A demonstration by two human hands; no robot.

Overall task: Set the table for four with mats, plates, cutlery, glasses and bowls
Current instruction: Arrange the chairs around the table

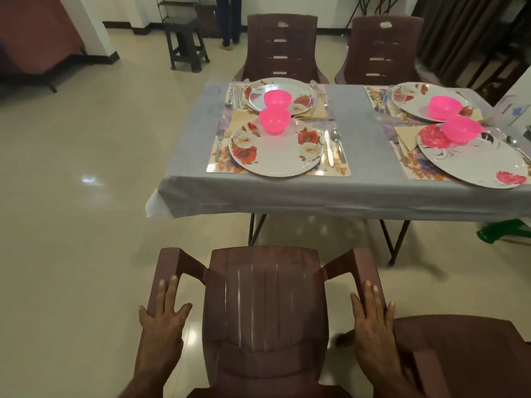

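Chair placement at a table that looks nearly laid; both hands on the near chair's armrests.

Left hand and right hand: each grip wraps an armrest of the brown plastic chair, fingers curled over. Table stands well ahead with four mats, floral plates, pink bowls, cutlery; glasses hard to make out. Next, probably: push the chair forward to the near-left plate.

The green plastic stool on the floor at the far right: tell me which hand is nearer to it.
Right. The right hand grips the brown plastic chair's right armrest, below-left of the green plastic stool. The left hand holds the left armrest, farther away across the chair.
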